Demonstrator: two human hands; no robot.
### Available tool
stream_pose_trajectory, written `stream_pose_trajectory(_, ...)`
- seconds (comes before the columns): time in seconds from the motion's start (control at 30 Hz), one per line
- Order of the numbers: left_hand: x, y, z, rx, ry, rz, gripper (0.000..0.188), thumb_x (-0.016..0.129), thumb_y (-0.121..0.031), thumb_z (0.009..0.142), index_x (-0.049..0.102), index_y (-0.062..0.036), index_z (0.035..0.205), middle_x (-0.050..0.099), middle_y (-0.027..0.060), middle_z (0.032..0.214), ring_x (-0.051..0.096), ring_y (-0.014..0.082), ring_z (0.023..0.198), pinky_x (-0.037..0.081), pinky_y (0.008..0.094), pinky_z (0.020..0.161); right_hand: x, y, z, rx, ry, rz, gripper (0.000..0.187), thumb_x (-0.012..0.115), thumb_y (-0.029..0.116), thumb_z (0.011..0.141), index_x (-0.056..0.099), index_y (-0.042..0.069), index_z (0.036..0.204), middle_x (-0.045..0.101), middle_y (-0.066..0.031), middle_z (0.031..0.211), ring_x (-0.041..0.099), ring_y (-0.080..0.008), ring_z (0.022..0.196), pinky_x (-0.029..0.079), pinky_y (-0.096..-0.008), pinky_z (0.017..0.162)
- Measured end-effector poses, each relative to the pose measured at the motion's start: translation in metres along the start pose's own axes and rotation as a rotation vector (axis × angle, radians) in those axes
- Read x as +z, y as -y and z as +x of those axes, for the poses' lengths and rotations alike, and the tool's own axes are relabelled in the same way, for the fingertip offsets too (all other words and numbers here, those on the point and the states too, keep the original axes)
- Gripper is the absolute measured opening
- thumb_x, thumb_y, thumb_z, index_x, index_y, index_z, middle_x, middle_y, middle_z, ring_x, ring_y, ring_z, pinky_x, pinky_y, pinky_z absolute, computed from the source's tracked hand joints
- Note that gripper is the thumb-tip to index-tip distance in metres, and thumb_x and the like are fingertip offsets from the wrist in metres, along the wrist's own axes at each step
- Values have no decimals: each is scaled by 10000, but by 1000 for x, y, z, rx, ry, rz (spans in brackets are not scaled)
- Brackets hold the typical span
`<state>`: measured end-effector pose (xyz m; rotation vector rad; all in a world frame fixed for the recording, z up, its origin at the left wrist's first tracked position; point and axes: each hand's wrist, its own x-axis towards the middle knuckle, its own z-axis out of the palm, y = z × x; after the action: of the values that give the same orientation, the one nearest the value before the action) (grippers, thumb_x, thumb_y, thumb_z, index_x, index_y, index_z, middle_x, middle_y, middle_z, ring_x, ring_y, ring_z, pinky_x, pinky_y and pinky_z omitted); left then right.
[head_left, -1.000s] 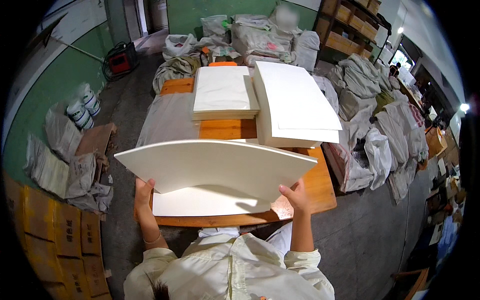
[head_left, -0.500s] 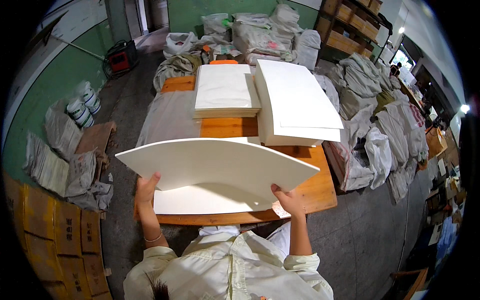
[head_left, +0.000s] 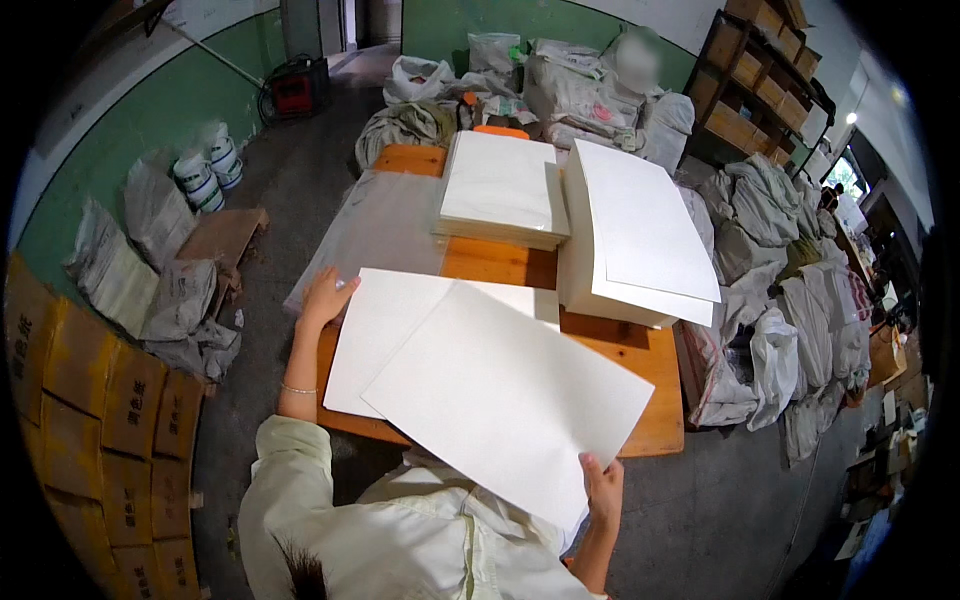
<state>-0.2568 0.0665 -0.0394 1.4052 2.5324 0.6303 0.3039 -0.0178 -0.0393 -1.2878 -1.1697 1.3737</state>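
Observation:
A large white sheet of card [head_left: 510,390] slants over the near side of the wooden table. My right hand [head_left: 602,490] grips its near right corner, thumb on top, and the sheet bends slightly there. Beneath it lies another white sheet [head_left: 375,320], partly covered. My left hand [head_left: 325,298] is off the upper sheet, at the far left corner of the lower one, with thumb and fingers apart. Farther back on the table are a stack of smaller white sheets [head_left: 503,185] and, to its right, a taller stack of large white sheets [head_left: 650,220].
Clear plastic film [head_left: 375,230] covers the wooden table's [head_left: 500,262] left side. Brown cartons [head_left: 125,405] are stacked at the lower left. White sacks [head_left: 580,95] lie behind the table, and more sacks [head_left: 800,310] at the right. White buckets [head_left: 200,180] stand by the green wall.
The sheet, held upright and curved by both hands before, now lies lower and slanted. My left hand has let go of it and moved up and outward; my right hand has come nearer my body.

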Motion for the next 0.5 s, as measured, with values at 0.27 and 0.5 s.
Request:
stream_pose_trajectory(0.27,15,25,19,-82,-260,-14,356,642,-270,846,627,-18,1096,655,165,1074,620,332,964,483,415,812,2,-9,-12,82,-59,214,226,610,91,902,595,-65,1066,633,-68,1003,574,-123,890,449,-266,817)
stream_pose_trajectory(0.5,-17,-9,5,-30,-186,-141,407,512,-373,933,668,-13,824,664,156,735,650,331,718,474,433,642,-3,-16,4,51,12,232,244,586,67,914,572,-74,1114,632,-98,1069,584,-146,964,446,-284,886)
